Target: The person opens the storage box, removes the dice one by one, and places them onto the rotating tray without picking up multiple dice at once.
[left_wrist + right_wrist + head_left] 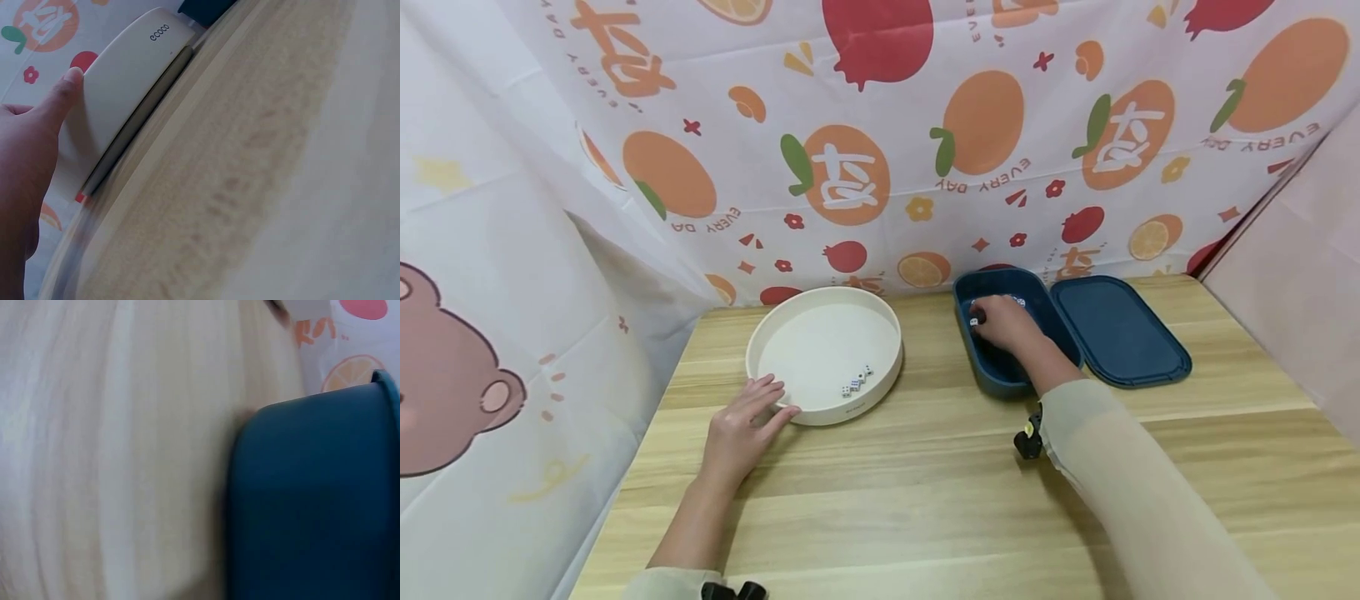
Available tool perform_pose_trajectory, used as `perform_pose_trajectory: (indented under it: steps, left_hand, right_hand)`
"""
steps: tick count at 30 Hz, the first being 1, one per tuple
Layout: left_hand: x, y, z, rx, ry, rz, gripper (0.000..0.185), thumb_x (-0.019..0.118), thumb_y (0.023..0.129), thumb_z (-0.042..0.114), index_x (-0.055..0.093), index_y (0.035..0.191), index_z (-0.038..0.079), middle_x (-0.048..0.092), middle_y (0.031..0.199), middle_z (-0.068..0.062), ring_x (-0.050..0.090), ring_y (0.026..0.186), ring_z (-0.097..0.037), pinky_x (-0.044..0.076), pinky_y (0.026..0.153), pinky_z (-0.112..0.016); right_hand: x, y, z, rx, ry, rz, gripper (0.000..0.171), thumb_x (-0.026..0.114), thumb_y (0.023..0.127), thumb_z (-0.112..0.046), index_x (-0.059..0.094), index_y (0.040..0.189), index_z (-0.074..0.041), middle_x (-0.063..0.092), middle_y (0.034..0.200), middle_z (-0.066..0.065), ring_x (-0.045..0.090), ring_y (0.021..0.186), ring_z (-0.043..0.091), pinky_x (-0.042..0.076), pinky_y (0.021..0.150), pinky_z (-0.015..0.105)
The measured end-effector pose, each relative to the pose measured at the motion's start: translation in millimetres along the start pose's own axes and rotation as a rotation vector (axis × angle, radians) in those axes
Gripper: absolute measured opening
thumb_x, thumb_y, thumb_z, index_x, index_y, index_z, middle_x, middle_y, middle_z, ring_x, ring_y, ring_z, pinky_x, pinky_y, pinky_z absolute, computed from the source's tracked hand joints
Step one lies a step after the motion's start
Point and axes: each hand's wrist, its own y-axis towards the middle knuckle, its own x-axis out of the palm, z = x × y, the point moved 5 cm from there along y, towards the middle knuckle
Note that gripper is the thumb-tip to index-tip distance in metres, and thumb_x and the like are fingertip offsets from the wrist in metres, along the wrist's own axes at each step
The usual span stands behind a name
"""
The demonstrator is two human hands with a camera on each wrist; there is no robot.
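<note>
A round cream tray (820,333) stands on the table, with a short diagonal row of several white dice (856,382) near its front right wall. My left hand (741,429) rests at the tray's front left rim, fingers fairly straight; in the left wrist view its thumb (65,90) touches the outer wall. My right hand (1007,325) reaches down into a dark blue box (992,383), fingers curled, pinching a white die (973,322) at the fingertips. More dice (1018,302) lie at the box's far end. The right wrist view shows only the box's outside, not the fingers.
The box's blue lid (1123,333) lies flat against the right side of the box. A fruit-print cloth (917,183) hangs behind the table (910,500), and a white cloth with a bear print hangs at the left.
</note>
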Motion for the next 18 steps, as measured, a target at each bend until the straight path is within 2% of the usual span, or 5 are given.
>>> perform_pose_trajectory:
  steps: [4,8,13,15,18]
  left_hand:
    - [-1.1,0.6,-0.8,-0.022,0.009,-0.012,0.041,0.090,0.065,0.018,0.076,0.100,-0.001,0.075,0.106,-0.013,0.067,0.111,-0.032,0.043,0.112,-0.038]
    - [-0.6,0.2,-2.5,-0.035,0.013,-0.027,0.041,0.089,0.066,0.018,0.076,0.101,0.000,0.075,0.107,-0.013,0.067,0.112,-0.031,0.041,0.114,-0.034]
    - [-0.2,-0.1,-3.2,-0.031,0.009,-0.027,0.040,0.089,0.066,0.018,0.076,0.100,0.000,0.075,0.107,-0.012,0.067,0.113,-0.030,0.042,0.113,-0.036]
    - [0.1,0.0,-3.0,-0.024,0.007,-0.022,0.040,0.089,0.066,0.017,0.077,0.100,0.000,0.075,0.107,-0.012,0.067,0.112,-0.030,0.043,0.112,-0.038]
    - [0.7,0.8,-2.2,-0.016,0.003,-0.016,0.039,0.089,0.066,0.017,0.077,0.099,0.000,0.075,0.106,-0.012,0.067,0.112,-0.031,0.045,0.110,-0.041]
  right_hand:
    - [-14,0,-8,-0.029,0.012,0.071,0.021,0.064,0.095,-0.015,0.071,0.115,-0.011,0.067,0.109,0.010,0.057,0.093,0.026,0.057,0.086,0.041]
    - [-28,-2,-20,-0.076,0.036,0.208,0.019,0.067,0.093,-0.016,0.072,0.111,-0.012,0.069,0.104,0.008,0.058,0.089,0.024,0.057,0.081,0.039]
    - [-34,-7,-51,-0.188,0.095,0.360,0.016,0.069,0.092,-0.016,0.074,0.106,-0.010,0.073,0.099,0.007,0.064,0.087,0.021,0.059,0.081,0.037]
    - [-30,-8,-68,-0.233,0.109,0.383,0.015,0.069,0.092,-0.015,0.074,0.105,-0.010,0.074,0.098,0.006,0.066,0.087,0.020,0.060,0.082,0.036]
    - [-18,-7,-94,-0.289,0.105,0.361,0.017,0.069,0.090,-0.014,0.075,0.105,-0.010,0.075,0.097,0.005,0.066,0.089,0.019,0.060,0.082,0.034]
